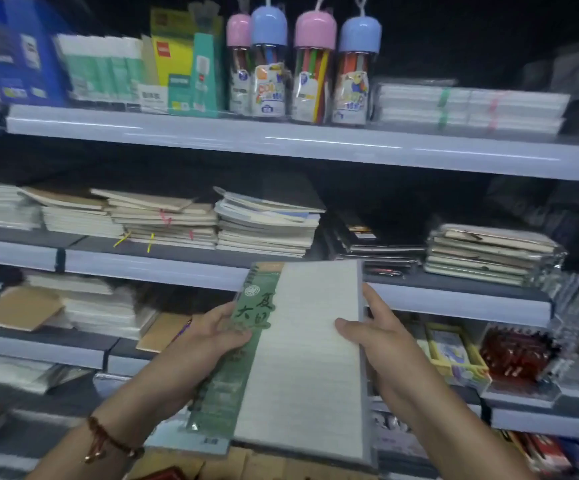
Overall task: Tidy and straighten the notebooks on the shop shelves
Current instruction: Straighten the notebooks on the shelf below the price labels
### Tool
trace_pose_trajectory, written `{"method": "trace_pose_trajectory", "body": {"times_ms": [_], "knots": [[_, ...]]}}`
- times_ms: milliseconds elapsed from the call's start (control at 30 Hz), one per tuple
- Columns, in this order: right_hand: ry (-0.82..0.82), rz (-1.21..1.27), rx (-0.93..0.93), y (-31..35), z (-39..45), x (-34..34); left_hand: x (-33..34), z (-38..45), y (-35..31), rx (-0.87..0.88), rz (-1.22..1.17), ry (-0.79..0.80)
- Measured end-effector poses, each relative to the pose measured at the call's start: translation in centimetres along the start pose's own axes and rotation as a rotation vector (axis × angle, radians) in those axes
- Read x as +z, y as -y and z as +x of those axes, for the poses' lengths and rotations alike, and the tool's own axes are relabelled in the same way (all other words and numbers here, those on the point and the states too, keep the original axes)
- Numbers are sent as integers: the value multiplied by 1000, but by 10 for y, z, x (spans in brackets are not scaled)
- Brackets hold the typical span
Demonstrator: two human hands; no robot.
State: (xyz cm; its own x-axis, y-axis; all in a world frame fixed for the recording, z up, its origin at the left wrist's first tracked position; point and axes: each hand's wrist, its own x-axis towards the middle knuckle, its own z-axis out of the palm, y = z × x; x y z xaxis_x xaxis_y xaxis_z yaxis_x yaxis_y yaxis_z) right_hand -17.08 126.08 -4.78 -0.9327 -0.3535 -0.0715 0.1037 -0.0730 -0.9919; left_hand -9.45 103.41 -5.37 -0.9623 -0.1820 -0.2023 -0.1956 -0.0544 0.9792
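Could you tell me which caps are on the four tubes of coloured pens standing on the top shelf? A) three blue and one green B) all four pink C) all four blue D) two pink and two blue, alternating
D: on the top shelf, the four pen tubes carry domed caps that run pink, blue, pink, blue from left to right.

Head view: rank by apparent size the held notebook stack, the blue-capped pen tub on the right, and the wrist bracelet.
1. Notebook stack, held in both hands and nearest the camera, which inflates it.
2. Pen tub, farther away.
3. Bracelet, close yet smallest.
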Motion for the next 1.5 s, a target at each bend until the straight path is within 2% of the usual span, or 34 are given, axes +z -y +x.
{"method": "trace_pose_trajectory", "body": {"times_ms": [233,467,667,833,1033,1200,1367,1500], "knots": [[142,-87,-109,-4,-19,106,-88,-64,13,159,14,-194],[251,-48,-78,-15,-33,249,-206,-145,15,246,7,-465],[368,67,32,-33,-48,361,-296,-200,19,318,33,-650],[515,9,-36,-44,-55,433,-350,-231,18,367,80,-768],[645,-106,-107,-49,-33,496,-408,-232,24,352,87,-882],[661,-40,-13,-64,10,554,-461,-214,20,323,49,-954],[679,-59,-34,-69,58,616,-521,-190,4,294,38,-995],[794,-149,-90,-57,84,658,-568,-172,-11,299,61,-1036]]}}
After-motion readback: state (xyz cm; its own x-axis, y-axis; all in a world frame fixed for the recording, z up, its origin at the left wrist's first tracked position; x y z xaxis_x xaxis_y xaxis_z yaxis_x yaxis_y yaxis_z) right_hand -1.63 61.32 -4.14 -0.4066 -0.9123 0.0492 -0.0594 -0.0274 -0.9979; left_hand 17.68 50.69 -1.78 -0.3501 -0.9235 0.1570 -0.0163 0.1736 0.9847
